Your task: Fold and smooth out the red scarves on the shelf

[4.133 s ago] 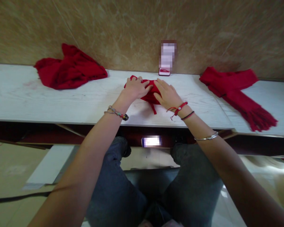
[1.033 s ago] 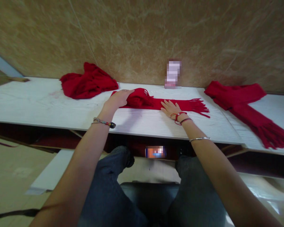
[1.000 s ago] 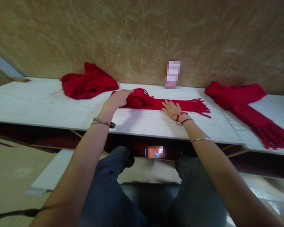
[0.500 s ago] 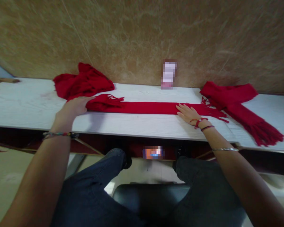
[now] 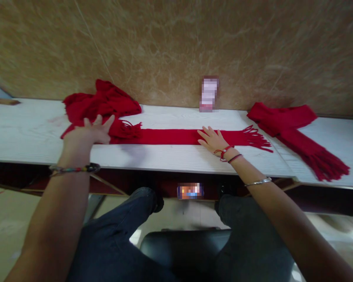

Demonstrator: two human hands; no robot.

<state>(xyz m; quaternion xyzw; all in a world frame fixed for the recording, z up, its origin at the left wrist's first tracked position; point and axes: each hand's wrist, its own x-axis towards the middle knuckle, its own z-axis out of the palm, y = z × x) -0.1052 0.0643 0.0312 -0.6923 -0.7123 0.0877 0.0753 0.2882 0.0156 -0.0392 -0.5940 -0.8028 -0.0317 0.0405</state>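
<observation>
A red scarf lies lengthwise along the white tabletop, its fringe spread at the right end and a bunched, fringed part at the left. My right hand rests on the scarf right of its middle, fingers spread. Over the bunched left part is my left hand, fingers apart, holding nothing that I can see; whether it touches the cloth I cannot tell. Behind my left hand sits a crumpled pile of red cloth. A second red scarf lies folded over itself at the right, fringe toward the front.
The white tabletop runs against a brown marbled wall. A blurred-out pinkish object stands by the wall. Another blurred orange patch shows below the table edge. A brown stick-like object lies at the far left.
My right hand has slid left along the scarf. My left hand has moved slightly left and its fingers have spread. The scarf's right fringe has shifted left and fanned out.
</observation>
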